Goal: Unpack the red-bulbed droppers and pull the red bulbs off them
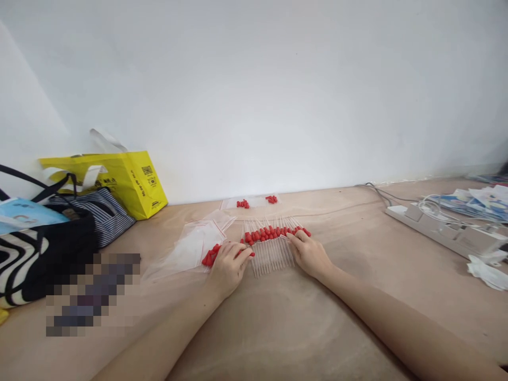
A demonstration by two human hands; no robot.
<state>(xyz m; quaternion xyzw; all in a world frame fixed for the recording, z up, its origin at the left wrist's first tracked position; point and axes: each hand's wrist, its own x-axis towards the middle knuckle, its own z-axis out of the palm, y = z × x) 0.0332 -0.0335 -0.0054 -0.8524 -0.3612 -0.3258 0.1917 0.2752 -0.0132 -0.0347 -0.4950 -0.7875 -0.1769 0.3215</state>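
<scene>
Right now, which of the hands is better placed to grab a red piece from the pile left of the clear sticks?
Probably the left hand: it is close beside the pile of red pieces. The right hand is farther off, at the clear sticks' right end.

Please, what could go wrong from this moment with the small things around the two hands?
Two possible risks. The thin, clear, stick-like tubes lie closely side by side between the left hand and right hand; a careless brush could disturb their row. The small red bulb-shaped pieces heaped beside the left hand could scatter if its wrist or fingers knock them.
</scene>
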